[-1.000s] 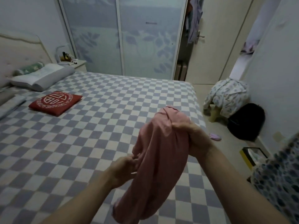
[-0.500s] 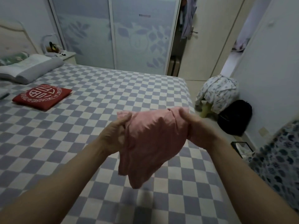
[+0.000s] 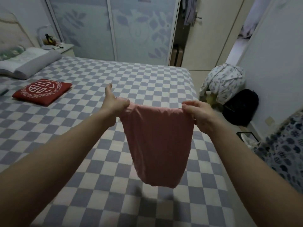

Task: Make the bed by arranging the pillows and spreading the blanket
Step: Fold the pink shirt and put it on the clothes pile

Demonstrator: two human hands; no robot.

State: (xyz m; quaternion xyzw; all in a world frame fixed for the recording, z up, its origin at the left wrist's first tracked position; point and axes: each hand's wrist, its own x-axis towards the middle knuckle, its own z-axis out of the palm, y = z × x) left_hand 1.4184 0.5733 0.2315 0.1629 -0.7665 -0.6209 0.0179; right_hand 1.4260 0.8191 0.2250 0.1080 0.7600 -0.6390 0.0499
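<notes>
We see the bed (image 3: 147,82) under a blue-and-white checked cover. At ten o'clock a red folded cloth (image 3: 41,91) lies flat on it; beyond, near the headboard, rests a grey pillow (image 3: 29,63).

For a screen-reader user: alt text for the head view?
Left hand and right hand hold a pink cloth by its top corners above a checkered bed; a red cushion lies farther left.

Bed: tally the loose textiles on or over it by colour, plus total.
Pink: 1, pink cloth, held above the bed by left hand and right hand
Red: 1, red cushion cover
Grey-white: 1, grey pillow
Green: 1, green pillow, partly hidden
Total: 4
</notes>
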